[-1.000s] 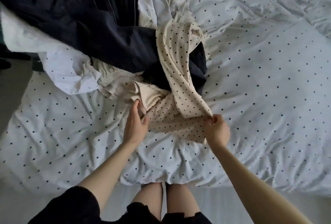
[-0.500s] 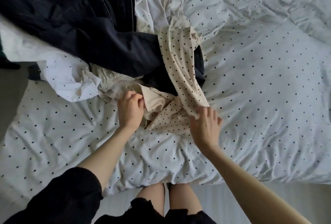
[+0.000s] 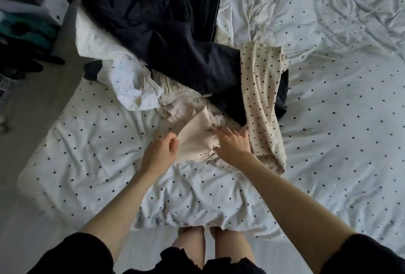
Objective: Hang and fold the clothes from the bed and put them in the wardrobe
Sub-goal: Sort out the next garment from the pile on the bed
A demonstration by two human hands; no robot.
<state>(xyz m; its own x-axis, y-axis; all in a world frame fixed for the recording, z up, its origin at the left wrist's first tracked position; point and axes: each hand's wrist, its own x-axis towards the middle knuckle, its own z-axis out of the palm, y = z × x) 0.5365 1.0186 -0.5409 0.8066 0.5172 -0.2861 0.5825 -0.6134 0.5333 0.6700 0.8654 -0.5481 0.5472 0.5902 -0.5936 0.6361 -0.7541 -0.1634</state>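
Standing at the bed's edge, a person pinches a plain cream fabric panel [image 3: 195, 140] with the left hand [image 3: 160, 153], while the right hand [image 3: 233, 143] lies flat, fingers spread, on the cream polka-dot garment [image 3: 260, 103] (both on the dotted duvet [image 3: 328, 120]). Beyond, dark navy trousers [image 3: 175, 39] drape across a white crumpled shirt [image 3: 129, 85].

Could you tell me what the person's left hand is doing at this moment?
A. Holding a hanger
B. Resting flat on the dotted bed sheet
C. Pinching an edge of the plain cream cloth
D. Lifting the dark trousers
C: the left hand has thumb and fingers closed on the edge of the plain cream cloth, while the dark trousers lie untouched farther up the bed.
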